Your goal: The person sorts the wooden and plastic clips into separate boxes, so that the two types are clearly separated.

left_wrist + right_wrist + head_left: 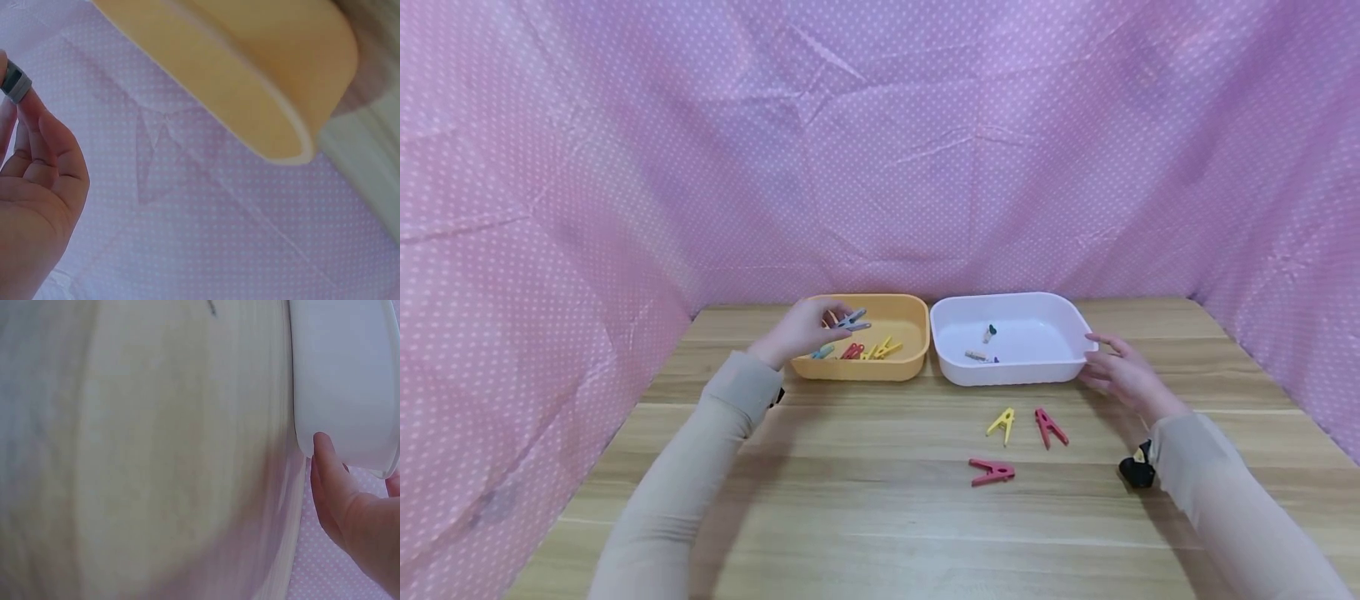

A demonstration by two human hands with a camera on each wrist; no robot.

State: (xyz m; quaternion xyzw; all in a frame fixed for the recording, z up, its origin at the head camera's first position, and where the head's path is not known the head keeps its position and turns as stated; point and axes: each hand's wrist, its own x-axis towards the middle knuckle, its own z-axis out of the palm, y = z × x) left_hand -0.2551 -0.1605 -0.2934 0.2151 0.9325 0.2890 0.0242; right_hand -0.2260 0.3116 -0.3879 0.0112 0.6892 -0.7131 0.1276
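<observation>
- I see the left hand (802,329) pinching a gray clothespin (853,323) over the orange tray (861,372); those inside seem done.
- Right hand (1123,375): fingers apart, touching the white tray (1000,375).
- Apparently left: three tabletop clothespins (997,472).

no text, label, brand, number or sign can be read in any of the three views.
</observation>
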